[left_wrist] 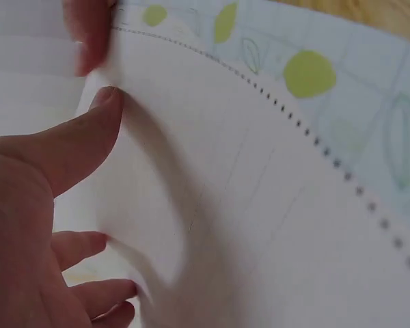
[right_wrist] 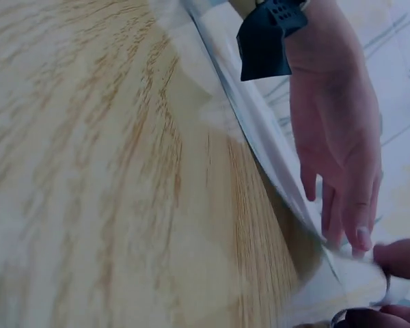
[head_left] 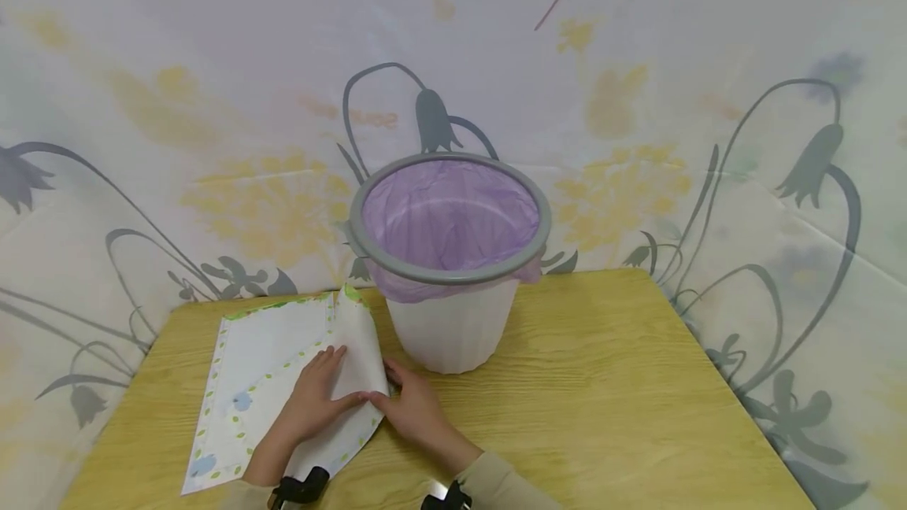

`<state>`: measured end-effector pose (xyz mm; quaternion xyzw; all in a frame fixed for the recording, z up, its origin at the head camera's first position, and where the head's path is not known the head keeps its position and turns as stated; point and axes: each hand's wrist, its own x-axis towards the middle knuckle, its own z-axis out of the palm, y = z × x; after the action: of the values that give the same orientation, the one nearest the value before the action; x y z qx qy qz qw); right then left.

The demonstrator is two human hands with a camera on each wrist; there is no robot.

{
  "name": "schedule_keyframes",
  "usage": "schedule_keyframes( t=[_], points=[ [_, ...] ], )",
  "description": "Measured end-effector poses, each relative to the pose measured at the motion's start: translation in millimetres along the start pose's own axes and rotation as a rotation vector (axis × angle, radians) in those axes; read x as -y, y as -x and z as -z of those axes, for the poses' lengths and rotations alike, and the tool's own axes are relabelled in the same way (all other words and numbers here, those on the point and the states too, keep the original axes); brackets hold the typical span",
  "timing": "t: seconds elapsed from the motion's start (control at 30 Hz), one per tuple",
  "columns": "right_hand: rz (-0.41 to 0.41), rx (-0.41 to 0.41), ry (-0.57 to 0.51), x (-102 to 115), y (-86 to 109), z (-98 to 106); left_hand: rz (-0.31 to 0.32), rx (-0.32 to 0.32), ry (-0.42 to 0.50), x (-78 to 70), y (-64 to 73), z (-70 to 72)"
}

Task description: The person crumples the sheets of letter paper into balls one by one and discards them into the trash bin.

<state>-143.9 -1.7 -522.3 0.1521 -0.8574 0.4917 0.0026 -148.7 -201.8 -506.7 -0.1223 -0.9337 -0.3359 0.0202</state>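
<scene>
Thumbs nearly meeting, two bare hands work a leaf-bordered paper sheet (head_left: 265,341) on a table, in directions read from the hands with 12 o'clock at the far side. The fingers of the left hand (head_left: 312,404) lie straight toward 1 o'clock against the paper, the thumb spread wide toward 3, resting rather than gripping. The right hand (head_left: 414,408) pinches the sheet's near right-hand edge between thumb and curled fingers, partly hidden by the paper.

The sheet, printed with blue birds and a dotted line, curls up in a rounded fold under the hands; its flatter part spreads toward 9 and 10 o'clock. It looks light, thin and springy, likely to crease under a hard squeeze and to uncurl if let go; the surest hold would be a gentle pinch at the edge, with a flat palm steadying the curl.

Dark wrist devices (head_left: 301,488) sit at 5 and 7 o'clock beside pale sleeves (head_left: 503,486). At 1 o'clock stands an upright white bin (head_left: 453,329) with a gray rim (head_left: 453,275), lined by a purple bag (head_left: 453,215). Wood-grained table (head_left: 602,384) stretches toward 3 o'clock, and a flower-printed backdrop (head_left: 638,46) hangs at 12
</scene>
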Motion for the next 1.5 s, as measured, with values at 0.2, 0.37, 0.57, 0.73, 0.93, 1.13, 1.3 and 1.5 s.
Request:
schedule_keyframes(
  t=[0.2, 0.37, 0.57, 0.73, 0.93, 1.13, 1.3, 1.5],
  points=[
    [0.053, -0.088, -0.25, -7, -3.0, 0, -0.043, -0.076, 0.039, 1.9, -1.1, 3.5],
    [0.085, -0.172, -0.353, -10, -4.8, 6, -0.021, -0.116, 0.124, 2.1, -2.5, 11.2],
    [0.139, -0.166, -0.358, -9, -1.9, 20, -0.021, -0.124, 0.348, -11.4, -3.9, 19.1],
    [0.203, -0.112, -0.358, -7, 0.0, 32, -0.06, -0.147, 0.447, -28.3, -7.6, 21.7],
    [0.3, -0.089, -0.212, -2, 1.9, 39, -0.095, -0.161, 0.393, -40.6, -12.2, 17.7],
    [0.395, -0.029, -0.146, 7, 3.4, 45, -0.164, -0.176, 0.293, -43.1, -12.9, 9.9],
    [0.43, -0.008, -0.076, 9, 2.6, 49, -0.185, -0.204, 0.265, -44.0, -10.1, 7.5],
    [0.563, -0.07, 0.055, 9, -1.3, 50, -0.225, -0.243, 0.268, -45.2, -6.2, 5.3]
  ],
)
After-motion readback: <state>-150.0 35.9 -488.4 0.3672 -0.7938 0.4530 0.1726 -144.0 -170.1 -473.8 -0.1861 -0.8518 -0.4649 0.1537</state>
